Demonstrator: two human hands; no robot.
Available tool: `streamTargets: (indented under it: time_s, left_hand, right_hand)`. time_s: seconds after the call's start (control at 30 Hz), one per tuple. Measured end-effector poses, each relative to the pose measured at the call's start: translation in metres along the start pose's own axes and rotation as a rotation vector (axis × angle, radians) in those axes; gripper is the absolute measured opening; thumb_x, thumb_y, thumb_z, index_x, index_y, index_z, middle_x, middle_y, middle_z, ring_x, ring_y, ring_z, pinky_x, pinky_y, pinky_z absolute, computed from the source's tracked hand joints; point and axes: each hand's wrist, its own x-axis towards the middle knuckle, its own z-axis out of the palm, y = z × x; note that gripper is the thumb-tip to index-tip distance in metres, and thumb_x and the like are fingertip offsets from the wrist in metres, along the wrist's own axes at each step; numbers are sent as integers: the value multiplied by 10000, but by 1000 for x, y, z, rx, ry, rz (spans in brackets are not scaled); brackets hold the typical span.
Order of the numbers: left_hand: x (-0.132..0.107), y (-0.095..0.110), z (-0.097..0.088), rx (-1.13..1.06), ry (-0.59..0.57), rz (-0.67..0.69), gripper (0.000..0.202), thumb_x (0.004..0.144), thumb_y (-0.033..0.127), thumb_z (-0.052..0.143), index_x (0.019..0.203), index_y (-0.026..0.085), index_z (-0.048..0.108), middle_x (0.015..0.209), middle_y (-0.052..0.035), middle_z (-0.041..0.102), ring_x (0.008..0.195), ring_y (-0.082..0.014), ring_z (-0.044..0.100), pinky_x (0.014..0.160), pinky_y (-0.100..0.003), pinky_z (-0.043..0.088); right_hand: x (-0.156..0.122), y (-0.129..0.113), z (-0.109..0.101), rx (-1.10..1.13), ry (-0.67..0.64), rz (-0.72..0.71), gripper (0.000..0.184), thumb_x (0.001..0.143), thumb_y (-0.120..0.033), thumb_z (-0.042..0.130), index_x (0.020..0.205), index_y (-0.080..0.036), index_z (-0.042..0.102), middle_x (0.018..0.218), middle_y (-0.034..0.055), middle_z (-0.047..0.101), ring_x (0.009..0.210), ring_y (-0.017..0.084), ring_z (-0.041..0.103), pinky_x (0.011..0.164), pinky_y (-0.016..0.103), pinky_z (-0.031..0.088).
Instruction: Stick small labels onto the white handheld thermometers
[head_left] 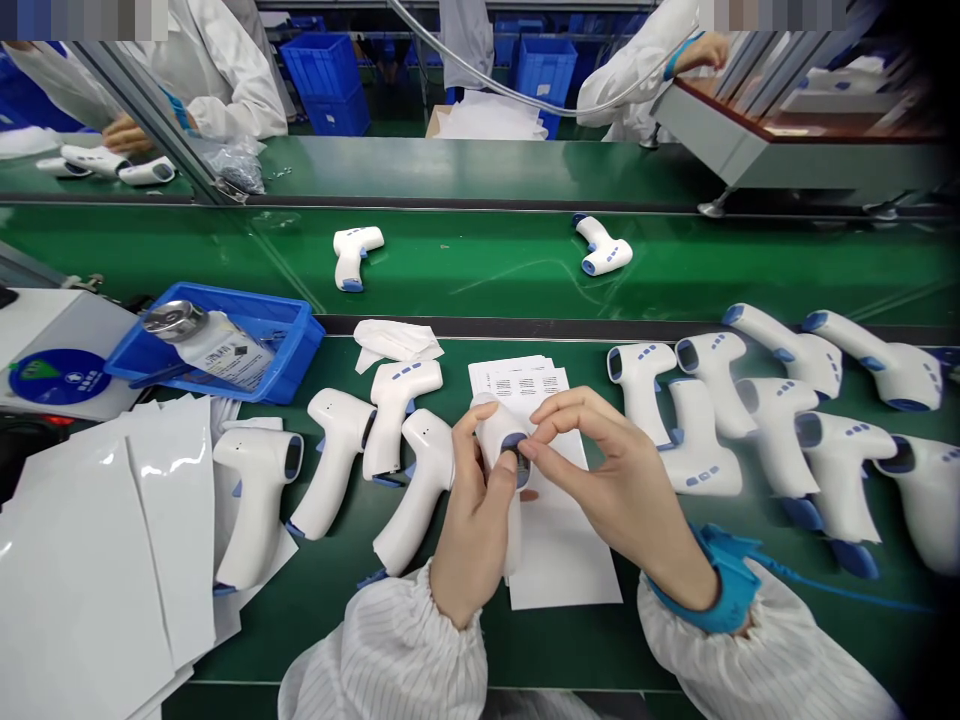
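Observation:
My left hand (472,510) is wrapped round a white thermometer gun (499,432), held upright over a white label sheet (559,540). My right hand (615,480) pinches at the gun's blue-rimmed end, thumb and forefinger pressed together on it. A blue wrist strap (716,585) circles my right wrist. To the left lie three finished-looking white guns (337,460), and several more (780,420) are spread to the right.
A blue tray (296,350) with a bottle sits at the left, beside white pouches (112,540). Two guns (352,255) lie on the green conveyor (487,265) beyond. Other people in white coats work across the belt. A grey machine (750,140) stands at the far right.

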Motion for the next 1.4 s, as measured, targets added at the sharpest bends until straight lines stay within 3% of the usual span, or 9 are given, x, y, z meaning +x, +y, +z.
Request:
streamTargets:
  time_s: [0.27,0.5,0.6,0.73,1.03,1.13,1.2,1.3,1.4]
  left_hand:
    - [1,-2,-4,4,-25,40,278,1007,334,395,1285,328,391,1314,-25,483,1109,-150,576,897,-280,532]
    - [1,3,-6,-217,-113,-175,386,969,442,442,1328,321,369,1152,-56,572,932,-195,625,663,-299,580]
    - [1,5,-9,-296,-175,-205,440,940,361,506,1349,344,346,1128,-43,560,931,-185,603,636,-272,565]
    - [-1,6,-12,-252,-255,-184,672,800,112,581,1375,356,332,975,9,538,764,-111,548,697,-250,518]
    - [-4,3,-5,-212,-265,-209,801,661,23,544,1359,344,318,855,42,529,531,-70,442,497,-226,394]
    - [-1,3,-6,-264,-132,-102,778,713,24,545,1379,359,323,964,17,585,726,-119,586,664,-260,491]
    - [2,2,-8,-326,-27,-24,747,792,61,540,1416,390,294,1194,3,588,1045,-164,607,918,-309,485]
    - [5,-1,-9,-394,-68,-15,718,899,188,523,1484,431,186,1485,8,438,1365,-211,433,1133,-390,342]
    - [7,-3,-11,-283,-114,-5,747,897,253,554,1512,392,154,1533,-22,387,1468,-238,275,1197,-453,208]
  right_hand:
    - [-11,-15,1,-94,-109,179,208,895,-329,630,1042,-261,501,813,-4,702,702,183,699,529,276,519]
    - [5,-12,-12,359,-189,402,181,883,-327,607,959,-245,465,614,-63,606,494,126,604,486,257,524]
    - [6,-8,-11,239,-77,279,198,876,-347,648,999,-244,531,821,8,666,740,173,672,616,301,575]
    - [5,0,-5,81,-205,13,295,836,-260,719,1107,-294,609,1218,44,627,1202,243,570,1015,425,499]
    - [7,10,8,124,77,12,98,964,-250,570,990,-260,664,1013,21,715,952,182,678,843,336,553]
    - [-5,5,11,234,119,221,192,970,-371,547,1136,-275,566,1159,50,655,1083,200,645,866,348,568]
    - [-14,-1,13,262,-125,351,328,935,-431,583,1213,-273,510,1192,69,636,1107,217,636,853,349,579]
    - [-15,-2,12,216,-513,384,387,907,-426,603,1236,-249,502,1124,72,670,960,218,679,788,338,589]
    - [24,22,-5,-140,-444,368,305,959,-391,485,1197,-201,506,976,58,682,768,194,672,658,311,567]
